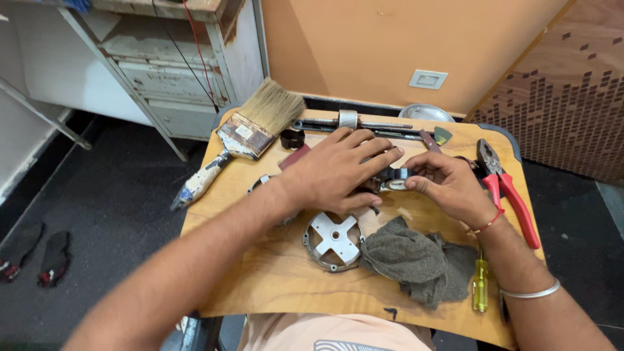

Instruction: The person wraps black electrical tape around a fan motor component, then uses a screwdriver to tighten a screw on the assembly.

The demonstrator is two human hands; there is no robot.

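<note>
Head view, frame centre: both my left hand (pixel 338 170) and right hand (pixel 442 182) pinch a small metal part (pixel 394 180), fingers closed, steadying it above the board (pixel 273 273).

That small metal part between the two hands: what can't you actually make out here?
Head view:
- The small metal part: mostly covered by the left hand and right hand; its shape cannot be told.
- Long metal tool: its near side is hidden behind the left hand's fingers.
- Metal dish: partly behind the table edge.
- Screwdriver: tip hidden by the right wrist.
</note>
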